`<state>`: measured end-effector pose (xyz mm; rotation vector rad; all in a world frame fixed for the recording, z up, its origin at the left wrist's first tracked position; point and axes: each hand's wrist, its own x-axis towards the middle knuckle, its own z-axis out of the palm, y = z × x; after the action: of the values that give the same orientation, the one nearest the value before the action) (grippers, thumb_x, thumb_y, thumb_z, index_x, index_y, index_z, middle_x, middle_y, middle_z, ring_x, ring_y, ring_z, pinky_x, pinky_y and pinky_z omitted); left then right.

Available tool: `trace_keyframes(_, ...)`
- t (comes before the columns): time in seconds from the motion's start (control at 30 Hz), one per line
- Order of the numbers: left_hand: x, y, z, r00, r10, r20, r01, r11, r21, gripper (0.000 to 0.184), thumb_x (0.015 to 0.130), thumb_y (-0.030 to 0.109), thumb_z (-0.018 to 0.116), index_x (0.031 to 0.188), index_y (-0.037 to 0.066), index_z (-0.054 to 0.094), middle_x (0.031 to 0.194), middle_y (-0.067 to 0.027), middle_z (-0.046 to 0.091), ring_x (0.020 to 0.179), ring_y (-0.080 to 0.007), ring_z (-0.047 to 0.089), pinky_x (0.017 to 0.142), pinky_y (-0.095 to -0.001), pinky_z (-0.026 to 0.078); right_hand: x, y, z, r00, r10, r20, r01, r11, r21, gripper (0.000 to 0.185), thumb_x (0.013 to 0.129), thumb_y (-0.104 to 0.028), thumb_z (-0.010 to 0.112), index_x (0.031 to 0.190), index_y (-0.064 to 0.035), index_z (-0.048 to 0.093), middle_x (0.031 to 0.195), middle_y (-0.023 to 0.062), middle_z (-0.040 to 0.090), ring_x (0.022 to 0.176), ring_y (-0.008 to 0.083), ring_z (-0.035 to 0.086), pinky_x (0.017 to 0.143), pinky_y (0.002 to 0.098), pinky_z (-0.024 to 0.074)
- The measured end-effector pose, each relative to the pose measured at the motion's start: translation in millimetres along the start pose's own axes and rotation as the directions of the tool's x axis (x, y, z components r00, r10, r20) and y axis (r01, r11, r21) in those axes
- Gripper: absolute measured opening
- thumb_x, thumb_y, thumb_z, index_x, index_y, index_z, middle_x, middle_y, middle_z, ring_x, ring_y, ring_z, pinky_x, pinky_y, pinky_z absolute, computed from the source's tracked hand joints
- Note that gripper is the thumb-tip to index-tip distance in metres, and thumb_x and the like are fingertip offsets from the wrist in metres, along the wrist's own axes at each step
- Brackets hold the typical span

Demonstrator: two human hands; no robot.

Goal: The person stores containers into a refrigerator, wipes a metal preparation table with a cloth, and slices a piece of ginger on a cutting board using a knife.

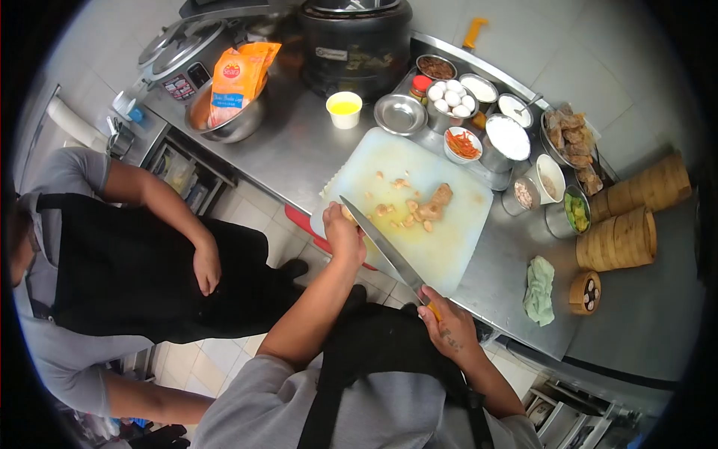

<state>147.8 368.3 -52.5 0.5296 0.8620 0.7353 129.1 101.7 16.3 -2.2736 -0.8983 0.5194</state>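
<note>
A large knife is in my right hand, whose fingers wrap round its yellow handle. Its blade points up and left, with the tip beside my left hand. The fingers of my left hand are closed round a small pale piece, mostly hidden, at the near left edge of the cutting board. On the board lie a knobbly brown piece of food and several small cut pieces, with yellowish liquid around them.
A co-worker in a black apron stands at left. Behind the board are a metal plate, a bowl of eggs and a yellow-filled cup. Bamboo steamers and a green cloth lie right; a bowl with orange bags sits left.
</note>
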Motion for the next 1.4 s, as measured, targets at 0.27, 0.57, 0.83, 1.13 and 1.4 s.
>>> trace_keyframes(0.27,-12.2,-31.1,6.2,1.000,0.025,0.001,-0.025,1.000,0.005,0.025,0.106,0.028,0.037,0.112,0.008,0.051,0.103,-0.0070,0.060,0.094,-0.0182,0.059,0.084,-0.0349,0.050,-15.3,29.5,-16.3,0.995,-0.096,-0.032,0.093,0.993,-0.078,0.042,0.097,-0.032,0.058,0.134,-0.0137,0.053,0.095,0.0172,0.068,0.081,0.0382,0.068,0.070,0.0466,0.0540)
trace_keyframes(0.57,-14.1,-54.5,-5.3,0.991,0.128,-0.039,-0.105,0.925,0.365,0.031,0.107,0.037,0.037,0.104,0.007,0.042,0.079,-0.0035,0.051,0.064,-0.0122,0.050,0.055,-0.0259,0.043,0.8,38.8,-7.8,0.998,-0.043,0.054,0.053,0.978,-0.201,0.043,0.096,-0.033,0.059,0.134,-0.0145,0.053,0.083,0.0173,0.065,0.074,0.0384,0.066,0.066,0.0471,0.0533)
trace_keyframes(0.83,-60.8,-20.6,-23.6,0.610,-0.191,0.769,-0.737,0.221,0.639,0.074,0.084,0.019,0.067,0.149,0.017,0.031,0.080,-0.0125,0.059,0.066,-0.0259,0.060,0.065,-0.0368,0.052,40.6,47.3,-22.5,1.000,-0.001,0.002,0.002,0.936,-0.352,0.043,0.095,-0.037,0.060,0.131,-0.0134,0.058,0.082,0.0153,0.064,0.075,0.0347,0.067,0.067,0.0449,0.0536)
trace_keyframes(1.13,-17.3,-20.7,-22.8,0.665,-0.307,0.681,-0.739,-0.406,0.538,0.104,0.070,0.013,0.069,0.158,0.026,0.015,0.094,-0.0201,0.066,0.081,-0.0378,0.067,0.075,-0.0440,0.055,11.3,53.1,-95.6,0.989,-0.148,0.023,0.131,0.779,-0.613,0.046,0.092,-0.040,0.060,0.129,-0.0146,0.060,0.083,0.0101,0.062,0.076,0.0275,0.066,0.067,0.0394,0.0527)
trace_keyframes(1.4,52.2,-23.4,-55.4,0.815,0.140,0.563,-0.579,0.252,0.776,0.038,0.088,0.023,0.067,0.119,0.004,0.062,0.081,-0.0040,0.063,0.065,-0.0161,0.060,0.059,-0.0286,0.049,-2.2,85.3,-59.9,0.906,0.327,0.270,-0.396,0.881,0.261,0.053,0.091,-0.038,0.068,0.133,-0.0085,0.056,0.106,0.0139,0.071,0.093,0.0345,0.069,0.087,0.0407,0.0520)
